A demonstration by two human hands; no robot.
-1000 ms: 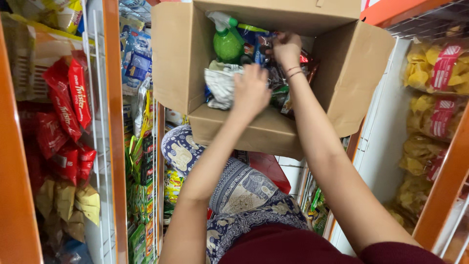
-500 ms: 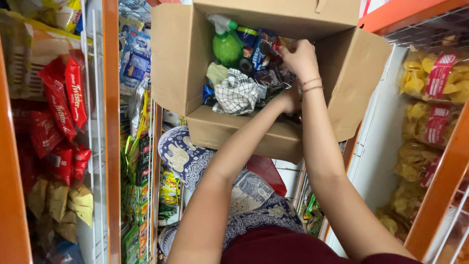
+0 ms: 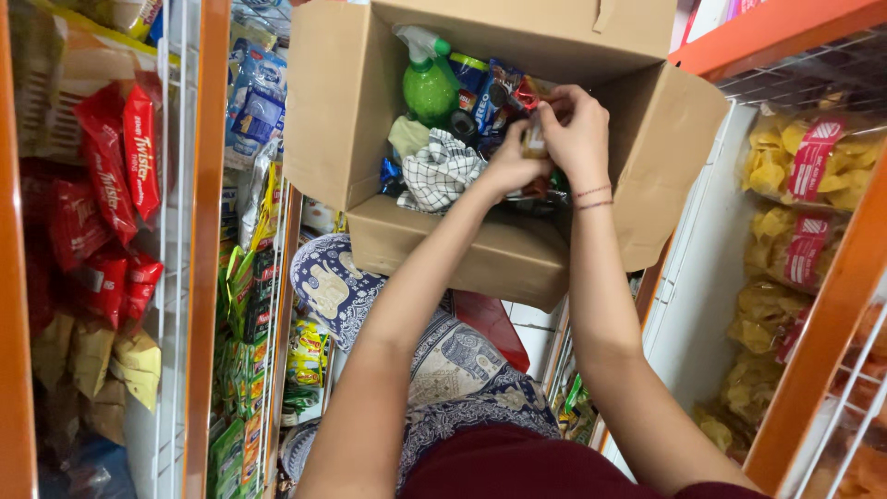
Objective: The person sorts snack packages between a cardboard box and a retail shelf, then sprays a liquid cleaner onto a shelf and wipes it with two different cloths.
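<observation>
Both hands pinch one small packet over the open cardboard box.

Left hand (image 3: 511, 164) and right hand (image 3: 577, 134) meet above the cardboard box (image 3: 480, 254), each grip closed on the same small brownish packet (image 3: 533, 140), held just above the goods inside; its details are too small to tell. Thin bracelets circle the right wrist. Inside the box, a checked black-and-white cloth (image 3: 442, 171) lies just beside the left hand, a green spray bottle (image 3: 428, 83) stands toward the far wall, and a blue biscuit pack (image 3: 487, 102) leans next to it. Red snack bags (image 3: 111, 176) hang on the wire rack at the left, and yellow chip bags (image 3: 795, 176) fill the shelf on the right. Patterned blue fabric covers the person's lap below the box.
</observation>
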